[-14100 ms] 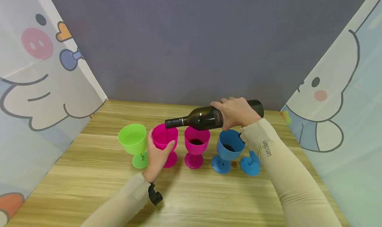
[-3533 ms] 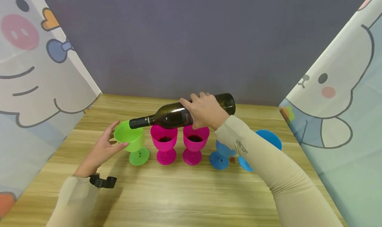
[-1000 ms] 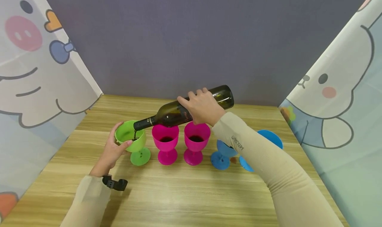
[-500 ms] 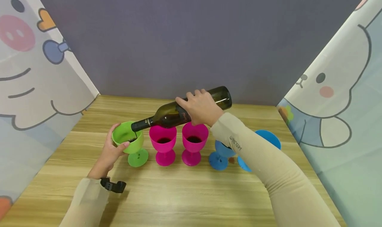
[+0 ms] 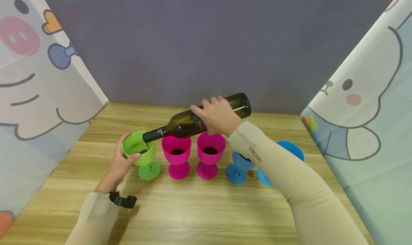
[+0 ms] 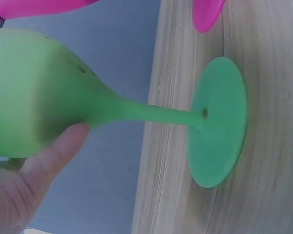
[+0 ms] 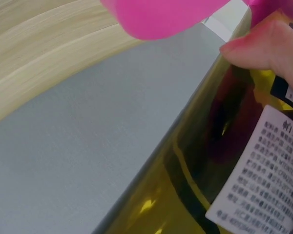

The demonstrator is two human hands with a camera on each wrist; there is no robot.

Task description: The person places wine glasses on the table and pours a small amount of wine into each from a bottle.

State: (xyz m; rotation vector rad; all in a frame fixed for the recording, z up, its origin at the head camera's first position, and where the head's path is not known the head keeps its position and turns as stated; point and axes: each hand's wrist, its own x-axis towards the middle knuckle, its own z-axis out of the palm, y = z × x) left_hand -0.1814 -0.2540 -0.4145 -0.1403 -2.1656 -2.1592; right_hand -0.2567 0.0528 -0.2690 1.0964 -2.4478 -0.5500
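Observation:
My right hand (image 5: 219, 117) grips a dark wine bottle (image 5: 181, 124) round its body, tilted neck-down to the left. Its mouth is at the right rim of the green goblet (image 5: 148, 158), and a thin dark stream runs into the cup, where dark liquid with bubbles shows. My left hand (image 5: 120, 163) holds that goblet's bowl, thumb at the front and fingers round the left side. In the left wrist view, the goblet's foot (image 6: 217, 146) rests on the table. The right wrist view shows my thumb (image 7: 263, 48) on the bottle beside a white printed label (image 7: 263, 180).
Two pink goblets (image 5: 176, 157) (image 5: 207, 159) with dark liquid stand right of the green one. Beyond them are two blue goblets (image 5: 236, 173) (image 5: 291, 150), partly covered by my right sleeve. A brown spot (image 5: 250, 173) lies between their feet on the wooden table (image 5: 193, 209).
Earlier the bottle poured into the left pink goblet while my left hand held it. Both have moved left to the green goblet. The bottle's base has risen, and liquid now collects in the green bowl.

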